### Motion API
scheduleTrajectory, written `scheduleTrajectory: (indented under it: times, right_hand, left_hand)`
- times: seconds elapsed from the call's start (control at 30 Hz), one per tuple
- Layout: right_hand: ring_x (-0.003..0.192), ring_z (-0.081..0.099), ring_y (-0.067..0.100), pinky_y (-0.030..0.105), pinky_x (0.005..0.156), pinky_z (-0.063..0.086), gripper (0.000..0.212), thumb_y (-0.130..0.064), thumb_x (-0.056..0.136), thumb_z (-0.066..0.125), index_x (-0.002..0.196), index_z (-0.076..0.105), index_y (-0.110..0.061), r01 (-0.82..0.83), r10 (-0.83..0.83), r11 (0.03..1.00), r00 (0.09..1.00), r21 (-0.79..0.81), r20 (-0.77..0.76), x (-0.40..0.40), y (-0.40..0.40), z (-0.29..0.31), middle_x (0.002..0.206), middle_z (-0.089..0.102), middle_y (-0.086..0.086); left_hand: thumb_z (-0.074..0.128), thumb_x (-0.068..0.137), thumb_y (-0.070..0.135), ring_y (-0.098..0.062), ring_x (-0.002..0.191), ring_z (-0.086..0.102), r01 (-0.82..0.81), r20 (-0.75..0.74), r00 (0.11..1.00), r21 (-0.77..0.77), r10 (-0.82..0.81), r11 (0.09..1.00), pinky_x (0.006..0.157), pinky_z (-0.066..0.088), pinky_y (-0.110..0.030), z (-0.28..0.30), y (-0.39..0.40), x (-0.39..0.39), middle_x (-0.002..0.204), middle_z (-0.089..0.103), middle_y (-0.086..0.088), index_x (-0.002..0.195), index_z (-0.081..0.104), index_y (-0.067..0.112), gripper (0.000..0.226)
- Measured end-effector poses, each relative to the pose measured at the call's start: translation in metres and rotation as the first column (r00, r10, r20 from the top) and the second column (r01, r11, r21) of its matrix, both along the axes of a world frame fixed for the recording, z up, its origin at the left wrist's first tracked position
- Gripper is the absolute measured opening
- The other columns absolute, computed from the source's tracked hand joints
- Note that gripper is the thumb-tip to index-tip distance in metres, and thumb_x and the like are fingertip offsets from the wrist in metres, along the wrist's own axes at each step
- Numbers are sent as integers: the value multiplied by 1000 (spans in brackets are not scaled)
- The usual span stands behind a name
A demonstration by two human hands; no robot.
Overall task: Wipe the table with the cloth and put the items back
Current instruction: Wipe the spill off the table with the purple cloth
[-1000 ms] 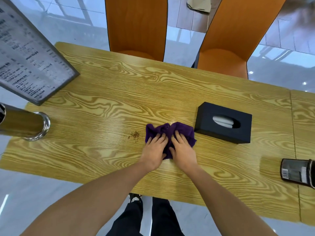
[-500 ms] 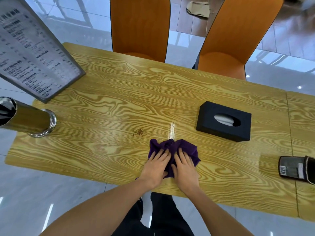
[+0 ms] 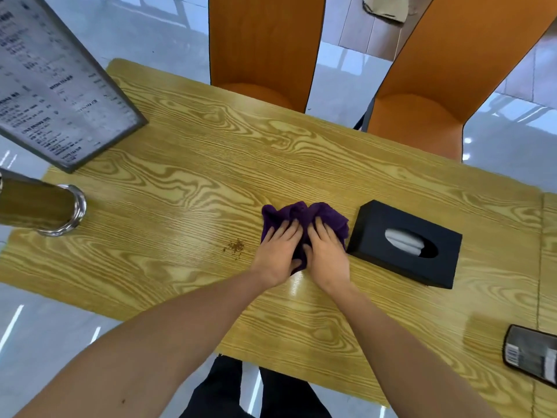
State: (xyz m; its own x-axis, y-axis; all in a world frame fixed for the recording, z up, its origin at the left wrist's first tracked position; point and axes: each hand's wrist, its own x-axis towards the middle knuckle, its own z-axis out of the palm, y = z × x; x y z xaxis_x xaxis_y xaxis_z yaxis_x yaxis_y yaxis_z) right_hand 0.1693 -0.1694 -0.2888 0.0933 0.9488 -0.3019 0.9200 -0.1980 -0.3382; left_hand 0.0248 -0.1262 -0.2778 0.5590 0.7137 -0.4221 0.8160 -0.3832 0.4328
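My left hand (image 3: 278, 251) and right hand (image 3: 327, 254), grip spread flat, have pushed the cloth (image 3: 301, 212) back out across the table (image 3: 211, 176) beside the tissue box (image 3: 404, 245); the crumbs (image 3: 235, 246) remain unwiped.

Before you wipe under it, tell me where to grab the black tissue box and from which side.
Probably from above, with the nearer right hand: span the tissue box across its narrow width, thumb on the near long wall, fingers on the far one. It lies flat, both long walls bare; the cloth crowds its left end.
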Motion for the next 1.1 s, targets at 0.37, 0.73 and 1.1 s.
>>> scheduleTrajectory:
  times: [0.37,0.73,1.1]
  right_hand:
    - [155,19,25,43,125,23,58,-30,106,47,160,29,-18,-63,63,998,998,-5,26,19,52,2,168,23,6]
    - [95,61,27,43,72,51,31,-20,105,41,129,60,-20,23,-18,994,998,103,-52,28,68,31,107,72,1]
    - [83,63,19,35,63,48,24,-38,105,52,106,69,-21,53,-22,994,949,91,-314,26,135,119,92,68,-4]
  left_hand:
    - [60,97,37,-19,156,2,10,-87,996,7,-9,1000,125,11,-42,4,52,15,170,5,2,161,10,18,83]
    - [49,103,30,-22,110,57,-151,36,988,298,148,942,99,37,-38,9,57,0,115,66,4,119,61,23,22]
    - [48,103,26,-23,92,63,-313,362,885,-8,294,950,75,52,-39,77,142,-54,101,69,-3,111,62,17,18]
